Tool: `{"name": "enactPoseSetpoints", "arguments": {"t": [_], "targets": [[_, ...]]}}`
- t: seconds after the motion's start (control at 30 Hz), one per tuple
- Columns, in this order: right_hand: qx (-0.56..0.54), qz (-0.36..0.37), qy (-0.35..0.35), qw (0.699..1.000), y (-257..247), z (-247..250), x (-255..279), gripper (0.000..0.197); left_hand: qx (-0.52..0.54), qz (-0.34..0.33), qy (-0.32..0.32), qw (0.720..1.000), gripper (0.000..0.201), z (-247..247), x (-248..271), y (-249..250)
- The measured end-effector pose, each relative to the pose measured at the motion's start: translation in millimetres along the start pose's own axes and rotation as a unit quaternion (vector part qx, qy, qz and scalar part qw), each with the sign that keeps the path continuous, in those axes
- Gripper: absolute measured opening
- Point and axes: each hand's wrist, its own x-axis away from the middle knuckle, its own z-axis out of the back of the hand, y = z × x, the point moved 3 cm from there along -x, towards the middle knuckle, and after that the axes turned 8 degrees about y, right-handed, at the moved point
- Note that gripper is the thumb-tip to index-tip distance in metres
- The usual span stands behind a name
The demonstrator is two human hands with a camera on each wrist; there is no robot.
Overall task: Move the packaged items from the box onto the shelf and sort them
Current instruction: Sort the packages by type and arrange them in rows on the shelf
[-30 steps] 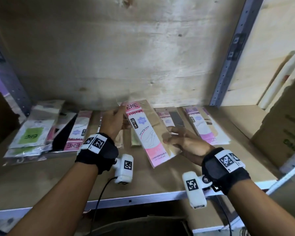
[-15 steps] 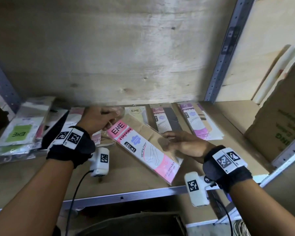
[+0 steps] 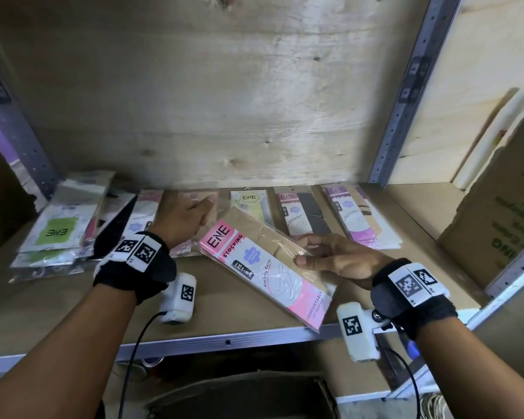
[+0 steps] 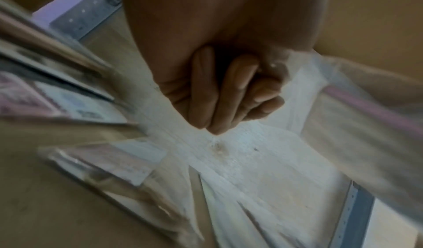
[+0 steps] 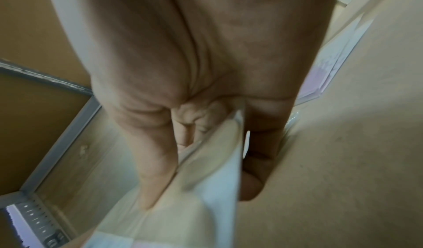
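Note:
A pink and beige ENE stocking packet slants just above the shelf board, its top end toward the back left. My right hand grips its right edge, thumb on top and fingers beneath; the right wrist view shows the packet pinched between them. My left hand is at the packet's top corner with curled fingers, and seems to pinch the clear plastic flap. That view is blurred.
Packets lie in a row at the back of the shelf: a green-labelled stack at left, pink ones, a yellow one, a pink-black one, a purple one. A cardboard box stands at right. An open box sits below.
The packet has tipped from nearly upright to slanting, its top swung leftward and lower over the shelf. Both hands went with it and kept hold.

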Motion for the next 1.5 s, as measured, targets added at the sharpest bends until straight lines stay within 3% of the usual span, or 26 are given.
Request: {"name": "enactPoseSetpoints", "arguments": {"t": [0.2,0.37,0.43,0.53,0.7,0.87,0.93,1.07,1.17,1.33,1.5], "targets": [[-0.009,0.000,0.043,0.999,0.5,0.7,-4.5,0.032,0.187,0.103,-0.081,0.974,0.042,5.8,14.2,-0.3],[-0.020,0.013,0.024,0.999,-6.9,-9.8,-9.2,0.016,0.266,0.150,-0.113,0.945,0.041,14.1,17.4,-7.2],[-0.034,0.016,0.022,0.999,-9.1,-14.1,-10.7,0.016,0.283,0.166,-0.124,0.936,0.037,17.1,17.9,-11.4],[-0.050,0.023,0.016,0.998,-12.8,-20.9,-15.0,0.022,0.301,0.169,-0.134,0.929,0.049,22.2,19.1,-13.7],[-0.039,0.041,0.007,0.998,-12.4,-22.7,-21.7,0.011,0.289,0.131,-0.072,0.946,0.054,33.5,11.6,-11.0],[-0.122,0.027,0.053,0.991,-13.8,-24.1,-30.9,0.024,0.384,0.169,-0.027,0.908,0.065,48.9,10.5,-5.9],[-0.168,0.022,0.081,0.982,-17.6,-26.9,-36.7,0.009,0.366,0.182,-0.052,0.911,0.067,46.8,14.8,-3.8],[-0.251,0.015,0.124,0.960,-32.0,-40.5,-53.1,0.016,0.253,0.186,-0.143,0.939,0.045,27.3,35.1,0.6],[-0.263,0.016,0.149,0.953,-40.4,-56.9,-65.9,0.021,0.220,0.154,-0.188,0.945,0.041,16.7,45.8,-2.2],[-0.210,0.013,0.161,0.964,-47.2,-84.9,-86.4,0.018,0.216,0.125,-0.149,0.957,0.035,27.0,40.4,-12.7],[-0.045,0.021,0.187,0.981,-58.3,-99.3,-118.8,0.004,0.178,0.135,-0.075,0.972,0.031,53.9,25.7,-28.0]]}}
